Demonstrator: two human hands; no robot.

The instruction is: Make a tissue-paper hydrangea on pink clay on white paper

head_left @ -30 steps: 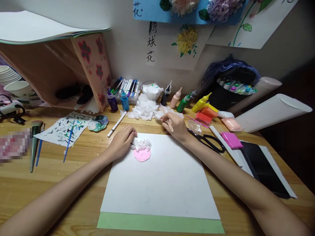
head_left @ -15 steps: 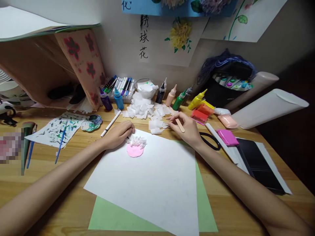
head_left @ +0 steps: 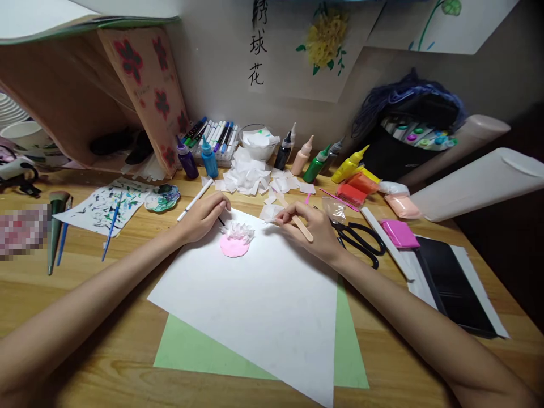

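Note:
My left hand (head_left: 204, 219) rests with curled fingers at the upper left edge of the white paper sheet (head_left: 272, 300). A thin dark tip shows beneath those fingers; what it belongs to is hidden. Just right of this hand, a flat pink clay disc (head_left: 235, 247) lies on the sheet. White tissue tufts (head_left: 238, 230) stand along the disc's far half. My right hand (head_left: 312, 229) is closed round a wooden craft stick (head_left: 303, 229), over the sheet's upper right part. Its fingertips pinch a small white tissue piece (head_left: 272, 220).
Behind the sheet lies a pile of tissue squares (head_left: 246, 173). Paint bottles (head_left: 315, 169) and a marker box (head_left: 219, 136) line the wall. Black scissors (head_left: 365, 241) lie right of my right hand. Green paper (head_left: 204, 351) sits under the sheet; brushes (head_left: 111, 226) lie left.
My right hand has moved left and nearer from the loose tissue squares to above the sheet, with a tissue piece at its fingertips. The scissors show more fully. My left hand stays beside the disc.

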